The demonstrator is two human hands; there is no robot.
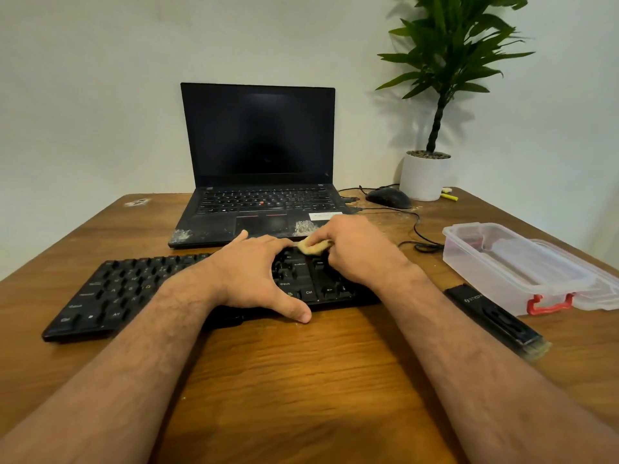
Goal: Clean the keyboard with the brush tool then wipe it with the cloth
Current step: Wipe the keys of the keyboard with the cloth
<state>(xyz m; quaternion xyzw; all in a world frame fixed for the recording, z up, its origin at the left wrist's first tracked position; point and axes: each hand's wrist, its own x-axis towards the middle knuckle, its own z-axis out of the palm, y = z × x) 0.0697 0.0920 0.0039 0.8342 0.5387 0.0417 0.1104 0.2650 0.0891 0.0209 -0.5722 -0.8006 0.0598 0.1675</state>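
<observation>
Both forearms reach over the desk to the black keyboard. Left hand lies flat, fingers spread, steadying it; right hand pinches the tan cloth at the far edge. Wiping seems underway; next, sweep across remaining keys.

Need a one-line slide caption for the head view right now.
Right hand wipes the keyboard with a cloth while the left hand steadies it.

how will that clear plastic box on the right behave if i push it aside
The clear plastic box looks thin-walled and nearly empty, so probably light and easy to slide on the wooden table. Low and wide, it seems unlikely to tip.
</observation>
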